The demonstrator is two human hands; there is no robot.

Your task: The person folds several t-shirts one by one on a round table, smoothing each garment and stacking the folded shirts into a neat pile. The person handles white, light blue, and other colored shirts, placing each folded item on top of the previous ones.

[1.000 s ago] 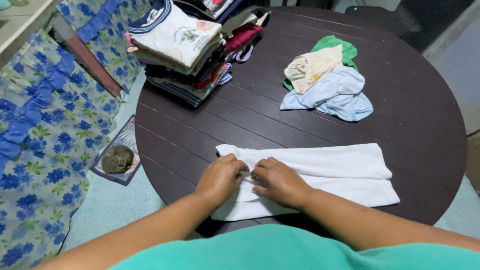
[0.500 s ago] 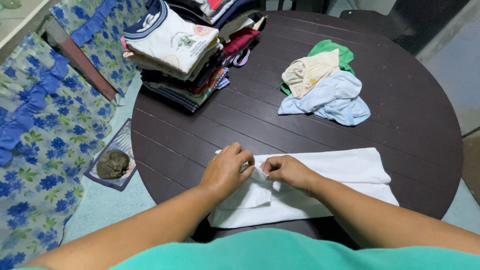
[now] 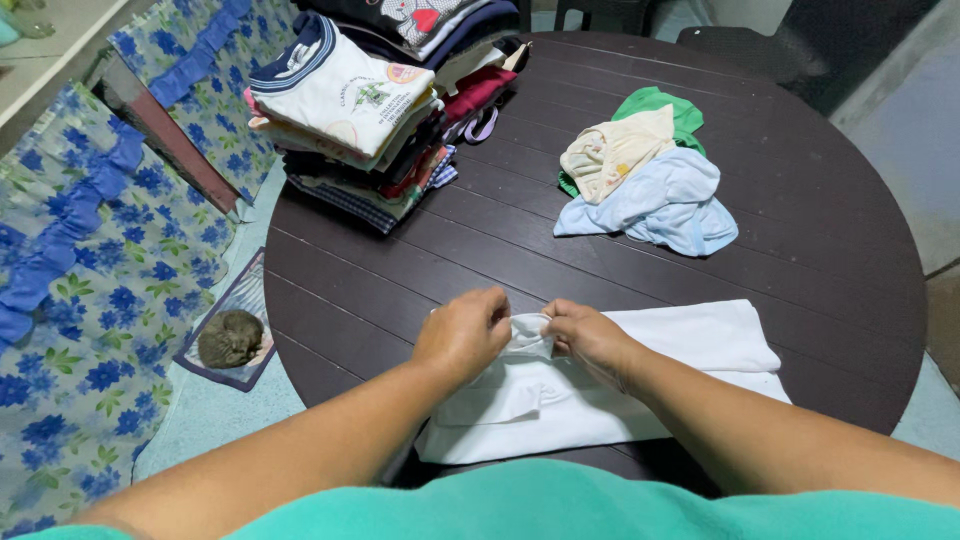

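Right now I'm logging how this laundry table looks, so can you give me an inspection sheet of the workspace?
Surface: round dark slatted wooden table, bare planks between the piles.
Job's things: white garment lying flat at the near edge, its left end bunched up between both hands.
Clutter: tall stack of folded clothes at far left; loose heap of cream, green and light blue clothes at far right.
Grips: left hand and right hand both pinch the white garment's bunched edge.
Cables: nothing seen.
Surroundings: blue floral cushioned seats at left; curled-up cat on a small floor mat beside the table.
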